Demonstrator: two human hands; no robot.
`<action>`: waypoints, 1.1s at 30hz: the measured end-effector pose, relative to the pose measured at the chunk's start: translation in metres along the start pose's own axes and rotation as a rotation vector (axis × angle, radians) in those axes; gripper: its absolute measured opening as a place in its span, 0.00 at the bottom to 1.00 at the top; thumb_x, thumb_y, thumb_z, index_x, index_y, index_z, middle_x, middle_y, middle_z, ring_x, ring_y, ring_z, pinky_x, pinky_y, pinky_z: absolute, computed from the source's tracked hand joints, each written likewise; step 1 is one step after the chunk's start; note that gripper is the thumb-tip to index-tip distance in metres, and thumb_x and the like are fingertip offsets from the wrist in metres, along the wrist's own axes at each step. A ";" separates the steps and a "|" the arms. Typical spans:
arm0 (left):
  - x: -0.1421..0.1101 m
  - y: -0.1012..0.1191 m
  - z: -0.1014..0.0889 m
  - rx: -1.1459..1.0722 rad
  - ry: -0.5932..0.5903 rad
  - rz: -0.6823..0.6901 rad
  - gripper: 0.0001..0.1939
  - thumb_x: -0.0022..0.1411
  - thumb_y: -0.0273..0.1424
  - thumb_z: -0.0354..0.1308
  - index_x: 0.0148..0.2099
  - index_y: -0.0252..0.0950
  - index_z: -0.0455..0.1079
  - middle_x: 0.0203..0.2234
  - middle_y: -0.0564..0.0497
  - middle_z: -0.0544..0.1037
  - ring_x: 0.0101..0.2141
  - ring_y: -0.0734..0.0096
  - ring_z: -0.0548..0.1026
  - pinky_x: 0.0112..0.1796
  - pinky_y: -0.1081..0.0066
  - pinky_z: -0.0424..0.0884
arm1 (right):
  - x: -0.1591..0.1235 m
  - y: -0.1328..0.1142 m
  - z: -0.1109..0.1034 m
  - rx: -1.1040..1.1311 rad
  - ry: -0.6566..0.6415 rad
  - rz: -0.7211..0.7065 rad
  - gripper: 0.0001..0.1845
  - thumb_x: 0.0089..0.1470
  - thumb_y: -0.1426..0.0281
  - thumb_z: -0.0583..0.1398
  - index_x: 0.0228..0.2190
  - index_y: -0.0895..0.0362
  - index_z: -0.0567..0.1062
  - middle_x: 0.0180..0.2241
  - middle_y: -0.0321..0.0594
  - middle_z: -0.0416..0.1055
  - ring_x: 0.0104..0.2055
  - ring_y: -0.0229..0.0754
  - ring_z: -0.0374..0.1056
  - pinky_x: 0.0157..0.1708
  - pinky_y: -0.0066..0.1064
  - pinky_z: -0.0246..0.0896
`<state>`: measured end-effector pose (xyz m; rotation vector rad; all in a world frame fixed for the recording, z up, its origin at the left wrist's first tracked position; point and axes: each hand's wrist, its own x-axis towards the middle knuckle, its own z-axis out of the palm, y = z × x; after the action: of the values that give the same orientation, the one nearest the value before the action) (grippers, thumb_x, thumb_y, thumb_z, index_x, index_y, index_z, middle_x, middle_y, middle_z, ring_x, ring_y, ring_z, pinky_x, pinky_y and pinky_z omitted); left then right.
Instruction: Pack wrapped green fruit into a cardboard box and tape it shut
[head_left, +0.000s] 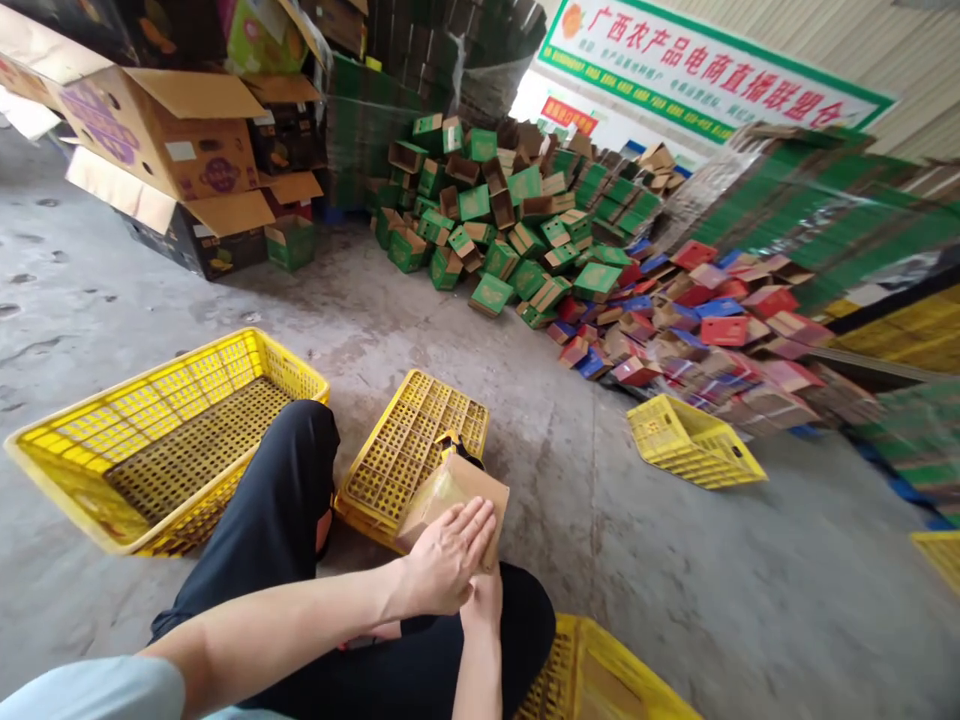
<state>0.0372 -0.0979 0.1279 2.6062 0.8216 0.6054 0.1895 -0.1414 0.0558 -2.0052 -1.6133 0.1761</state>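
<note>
A small brown cardboard box point(435, 495) is tilted above my lap, with a strip of clear tape along its side. My left hand point(454, 550) lies flat across the near face of the box, fingers stretched out together. From below, my right hand point(484, 600) holds the box's lower edge; its fingers are mostly hidden behind the box and my left hand. Just beyond the box, a yellow and black tool point(452, 443), perhaps a tape dispenser, rests on an upturned yellow plastic crate point(405, 425).
A large yellow crate point(180, 410) stands to the left, a smaller yellow basket point(686, 440) to the right, and another yellow crate point(600, 670) by my right knee. Ahead lie heaps of green boxes point(495, 235) and red and blue boxes point(697, 320). Open cartons point(172, 140) are stacked back left.
</note>
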 end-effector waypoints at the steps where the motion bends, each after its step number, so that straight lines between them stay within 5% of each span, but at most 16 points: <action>1: 0.003 0.007 0.005 0.011 -0.009 0.011 0.47 0.62 0.38 0.56 0.76 0.25 0.42 0.74 0.35 0.43 0.74 0.48 0.42 0.69 0.53 0.48 | -0.002 -0.002 -0.009 0.074 0.005 0.049 0.29 0.71 0.55 0.47 0.64 0.55 0.68 0.59 0.52 0.74 0.57 0.51 0.73 0.49 0.43 0.75; 3: 0.003 0.014 0.009 0.033 -0.024 0.023 0.44 0.64 0.37 0.54 0.76 0.24 0.45 0.74 0.35 0.43 0.74 0.50 0.41 0.69 0.54 0.47 | -0.004 -0.011 -0.021 0.410 0.036 0.248 0.35 0.71 0.53 0.40 0.69 0.57 0.60 0.63 0.51 0.70 0.62 0.48 0.70 0.52 0.40 0.73; 5: 0.001 0.013 0.007 0.058 -0.044 0.028 0.44 0.64 0.38 0.54 0.75 0.23 0.46 0.74 0.34 0.43 0.74 0.49 0.41 0.69 0.54 0.47 | -0.002 -0.025 -0.027 0.762 0.079 0.496 0.40 0.66 0.46 0.48 0.70 0.56 0.57 0.68 0.48 0.63 0.66 0.49 0.66 0.57 0.39 0.70; 7: -0.004 0.005 0.002 0.082 -0.065 0.036 0.44 0.64 0.39 0.55 0.75 0.23 0.46 0.74 0.34 0.42 0.74 0.49 0.42 0.69 0.54 0.48 | 0.002 -0.037 -0.028 0.801 0.121 0.568 0.45 0.61 0.42 0.54 0.69 0.57 0.61 0.68 0.49 0.61 0.68 0.51 0.62 0.61 0.40 0.65; 11: -0.022 -0.019 -0.014 0.116 -0.084 0.051 0.44 0.66 0.42 0.56 0.75 0.25 0.46 0.74 0.36 0.45 0.73 0.52 0.44 0.70 0.57 0.47 | 0.009 -0.044 -0.027 0.601 0.184 0.446 0.46 0.62 0.41 0.50 0.67 0.61 0.65 0.68 0.52 0.61 0.69 0.54 0.59 0.66 0.42 0.58; 16: -0.051 -0.038 -0.033 0.124 -0.082 0.030 0.46 0.64 0.38 0.58 0.76 0.27 0.43 0.74 0.35 0.44 0.73 0.52 0.46 0.70 0.56 0.50 | 0.009 -0.038 -0.027 0.444 0.236 0.374 0.42 0.64 0.44 0.47 0.64 0.61 0.69 0.65 0.54 0.66 0.67 0.56 0.63 0.62 0.44 0.62; 22: -0.064 -0.042 -0.027 0.014 0.002 -0.009 0.50 0.63 0.32 0.60 0.77 0.31 0.34 0.74 0.37 0.43 0.73 0.51 0.46 0.69 0.54 0.54 | 0.007 -0.053 -0.031 0.135 0.329 0.217 0.39 0.69 0.48 0.44 0.63 0.64 0.71 0.65 0.60 0.65 0.69 0.60 0.60 0.64 0.52 0.59; 26: -0.064 -0.040 -0.015 -0.110 0.105 -0.011 0.48 0.68 0.32 0.57 0.78 0.32 0.30 0.74 0.34 0.43 0.73 0.50 0.46 0.67 0.52 0.61 | -0.003 -0.083 -0.028 -0.161 0.181 -0.055 0.31 0.72 0.54 0.44 0.63 0.55 0.72 0.68 0.52 0.61 0.74 0.64 0.46 0.66 0.69 0.43; 29: -0.065 -0.037 -0.012 -0.163 0.176 0.003 0.43 0.72 0.31 0.51 0.78 0.34 0.29 0.74 0.36 0.47 0.73 0.52 0.45 0.66 0.52 0.64 | -0.010 -0.102 -0.021 -0.213 0.059 -0.189 0.29 0.73 0.57 0.44 0.67 0.54 0.66 0.66 0.49 0.65 0.72 0.57 0.53 0.69 0.63 0.43; 33: -0.067 -0.033 -0.012 -0.070 0.162 -0.042 0.40 0.73 0.33 0.49 0.78 0.32 0.33 0.74 0.36 0.49 0.73 0.54 0.48 0.66 0.53 0.64 | -0.017 -0.100 -0.025 -0.270 0.040 -0.195 0.29 0.74 0.57 0.44 0.68 0.53 0.64 0.66 0.47 0.66 0.70 0.55 0.58 0.69 0.58 0.45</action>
<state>-0.0334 -0.1104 0.1043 2.4952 0.8849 0.8272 0.1094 -0.1536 0.1219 -2.0125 -1.8768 -0.1626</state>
